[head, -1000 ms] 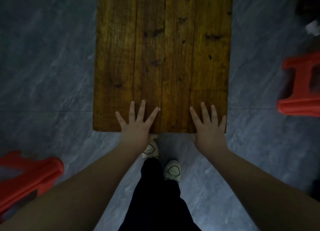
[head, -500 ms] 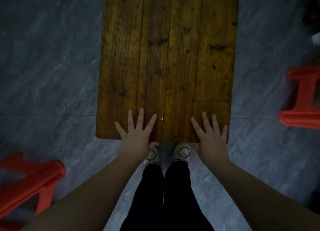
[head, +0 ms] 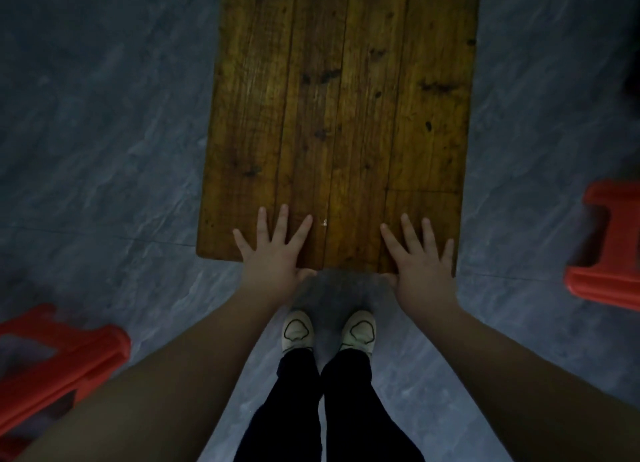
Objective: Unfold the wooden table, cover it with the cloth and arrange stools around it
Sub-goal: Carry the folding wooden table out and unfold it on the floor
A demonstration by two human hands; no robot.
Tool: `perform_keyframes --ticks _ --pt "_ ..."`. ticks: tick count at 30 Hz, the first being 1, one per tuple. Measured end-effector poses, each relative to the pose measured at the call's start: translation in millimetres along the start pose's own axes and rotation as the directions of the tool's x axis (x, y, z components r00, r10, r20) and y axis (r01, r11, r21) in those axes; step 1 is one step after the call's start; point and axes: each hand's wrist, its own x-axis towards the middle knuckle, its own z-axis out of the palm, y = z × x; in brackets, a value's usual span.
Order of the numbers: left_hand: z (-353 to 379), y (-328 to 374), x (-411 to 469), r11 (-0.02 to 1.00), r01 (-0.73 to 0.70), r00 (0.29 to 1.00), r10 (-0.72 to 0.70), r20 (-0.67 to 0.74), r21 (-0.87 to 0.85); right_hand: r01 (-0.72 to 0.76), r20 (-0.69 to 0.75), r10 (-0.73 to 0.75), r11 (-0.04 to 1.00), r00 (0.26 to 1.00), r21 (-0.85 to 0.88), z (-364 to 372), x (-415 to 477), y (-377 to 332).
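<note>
Both hands point(head: 273, 254) point(head: 420, 259) flat — fingers spread — on wooden table point(head: 346, 98).

Wooden table point(head: 346, 115): amber-brown plank top with dark knots and rounded corners. It lies flat and uncovered, filling the upper centre of the frame, long axis running top to bottom.
Lower-left stool point(head: 59, 368): red plastic, cut off by the frame edge, apart from the table; pose unclear.
Right-edge stool point(head: 609, 254): red plastic, mid-height, partly out of frame, apart from the table.

Counter point(head: 346, 115) before me; my left hand point(head: 272, 257), right hand point(head: 420, 267) on near edge (left stool point(head: 62, 368), right stool point(head: 609, 254) flank it).
</note>
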Motion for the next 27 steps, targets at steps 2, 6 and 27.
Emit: perform_keyframes --ticks 2,6,27 --pt "-11.4 -1.8 13.8 1.0 0.011 1.0 -0.011 -0.001 -0.006 0.003 -0.001 -0.003 1.0 1.0 -0.003 -8.3 15.8 1.0" --pt "-31.5 -4.9 39.3 0.999 0.022 1.0 -0.022 0.007 -0.025 0.005 0.007 -0.005 1.0 1.0 -0.022 -24.9 43.6 1.5" --pt "-104.4 -27.4 129.7 1.0 -0.021 0.999 0.021 0.043 0.012 -0.047 0.043 0.047 0.999 0.998 0.005 -88.1 133.5 -8.6"
